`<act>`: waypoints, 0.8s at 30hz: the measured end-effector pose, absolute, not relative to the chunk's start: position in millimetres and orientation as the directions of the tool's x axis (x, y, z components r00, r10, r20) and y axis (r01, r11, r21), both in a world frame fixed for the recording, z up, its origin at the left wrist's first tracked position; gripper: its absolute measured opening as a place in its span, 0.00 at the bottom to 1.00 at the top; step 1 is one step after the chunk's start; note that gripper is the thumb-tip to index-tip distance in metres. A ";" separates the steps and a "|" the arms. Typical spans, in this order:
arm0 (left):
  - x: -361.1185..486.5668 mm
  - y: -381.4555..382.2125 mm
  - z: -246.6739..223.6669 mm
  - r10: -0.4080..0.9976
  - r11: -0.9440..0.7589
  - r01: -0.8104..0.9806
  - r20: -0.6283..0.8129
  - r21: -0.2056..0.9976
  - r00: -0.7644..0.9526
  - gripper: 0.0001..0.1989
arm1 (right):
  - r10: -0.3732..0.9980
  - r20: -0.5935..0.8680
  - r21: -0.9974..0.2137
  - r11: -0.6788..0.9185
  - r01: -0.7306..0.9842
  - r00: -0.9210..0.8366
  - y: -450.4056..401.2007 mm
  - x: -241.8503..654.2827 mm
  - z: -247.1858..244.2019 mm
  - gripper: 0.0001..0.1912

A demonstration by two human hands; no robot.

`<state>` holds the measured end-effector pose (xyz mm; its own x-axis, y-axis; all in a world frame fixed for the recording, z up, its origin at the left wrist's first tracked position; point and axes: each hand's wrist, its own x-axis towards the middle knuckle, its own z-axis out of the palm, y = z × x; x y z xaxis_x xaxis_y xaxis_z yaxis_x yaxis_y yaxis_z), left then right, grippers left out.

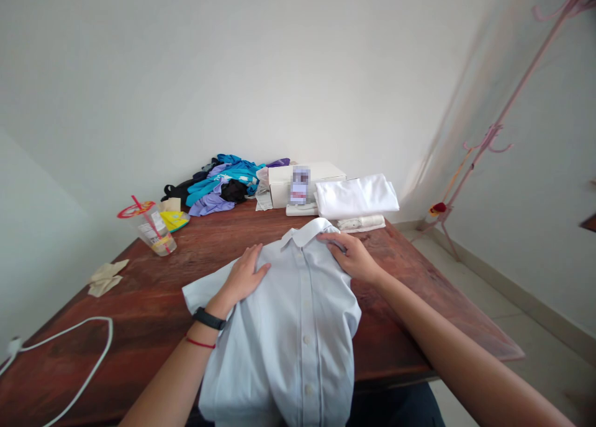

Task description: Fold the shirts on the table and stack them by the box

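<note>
A light blue button-up shirt (288,315) lies front side up on the dark wooden table (400,328), collar pointing away from me, its lower part hanging over the near edge. My left hand (244,275) rests flat on the shirt's left shoulder area, fingers apart, near the short sleeve spread to the left. At the right shoulder beside the collar, my right hand (354,256) has its fingers and thumb closed on the shirt fabric. The right sleeve is mostly hidden.
Folded white cloth (356,197), a white box (279,188) and piled clothes (223,182) stand at the back. A plastic cup (156,228), crumpled tissue (107,278) and white cable (109,334) are at left. A pink coat rack (521,92) stands right.
</note>
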<state>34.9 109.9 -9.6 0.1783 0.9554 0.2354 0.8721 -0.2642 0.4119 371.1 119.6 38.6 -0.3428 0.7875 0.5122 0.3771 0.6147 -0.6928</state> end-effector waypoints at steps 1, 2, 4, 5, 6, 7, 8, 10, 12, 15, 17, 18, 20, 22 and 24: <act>35.4 109.7 -8.3 0.950 -0.274 0.865 0.258 0.421 0.176 0.33 | 0.775 0.519 -0.682 0.630 0.371 -0.361 118.0 370.8 39.6 0.18; 36.0 109.5 -6.6 0.944 -0.286 0.857 0.279 0.428 0.176 0.32 | 0.764 0.522 -0.677 0.641 0.361 -0.380 116.6 370.7 40.2 0.19; 37.6 109.1 -2.1 0.931 -0.310 0.842 0.323 0.441 0.173 0.28 | 0.748 0.518 -0.684 0.653 0.324 -0.415 114.4 370.5 41.2 0.19; 38.6 108.9 0.6 0.925 -0.315 0.836 0.342 0.450 0.164 0.25 | 0.743 0.509 -0.697 0.652 0.298 -0.435 113.4 370.6 41.8 0.20; 39.6 108.5 3.6 0.920 -0.318 0.829 0.361 0.460 0.152 0.23 | 0.739 0.495 -0.715 0.645 0.269 -0.456 112.4 370.6 42.6 0.20; 40.8 108.0 6.7 0.915 -0.321 0.821 0.379 0.473 0.139 0.22 | 0.735 0.478 -0.735 0.634 0.240 -0.480 111.4 370.7 43.5 0.20; 42.1 107.1 10.1 0.909 -0.325 0.812 0.397 0.485 0.126 0.21 | 0.731 0.459 -0.755 0.621 0.212 -0.505 110.2 370.7 44.6 0.20; 45.4 104.1 17.5 0.898 -0.339 0.794 0.426 0.505 0.111 0.21 | 0.716 0.428 -0.785 0.597 0.165 -0.551 107.5 370.1 47.0 0.20; 49.3 99.7 25.0 0.898 -0.368 0.761 0.417 0.534 0.142 0.21 | 0.686 0.406 -0.802 0.585 0.126 -0.604 104.2 368.2 48.8 0.20; 55.3 92.8 33.5 0.896 -0.429 0.683 0.377 0.592 0.236 0.20 | 0.622 0.366 -0.818 0.570 0.079 -0.693 98.8 362.3 49.1 0.20; 58.1 89.9 35.7 0.879 -0.469 0.659 0.385 0.588 0.283 0.19 | 0.584 0.340 -0.831 0.554 0.056 -0.737 96.1 357.8 47.8 0.19; 58.9 89.1 35.8 0.867 -0.490 0.657 0.398 0.573 0.299 0.19 | 0.574 0.330 -0.836 0.546 0.050 -0.750 95.2 356.1 46.9 0.19; 59.6 88.5 34.3 0.845 -0.527 0.634 0.427 0.565 0.321 0.19 | 0.575 0.316 -0.847 0.530 0.050 -0.755 94.7 354.1 45.3 0.18; 59.4 88.2 31.9 0.837 -0.543 0.577 0.445 0.610 0.318 0.20 | 0.593 0.304 -0.854 0.516 0.063 -0.746 95.6 354.2 44.3 0.18; 58.9 87.5 30.1 0.847 -0.531 0.514 0.437 0.674 0.302 0.22 | 0.610 0.289 -0.860 0.504 0.079 -0.738 97.1 355.4 43.8 0.17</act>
<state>58.9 87.5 30.1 0.3021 0.8472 0.4369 0.5137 -0.5308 0.6740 355.4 97.1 43.8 -0.7376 0.6101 0.2893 0.0793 0.5038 -0.8602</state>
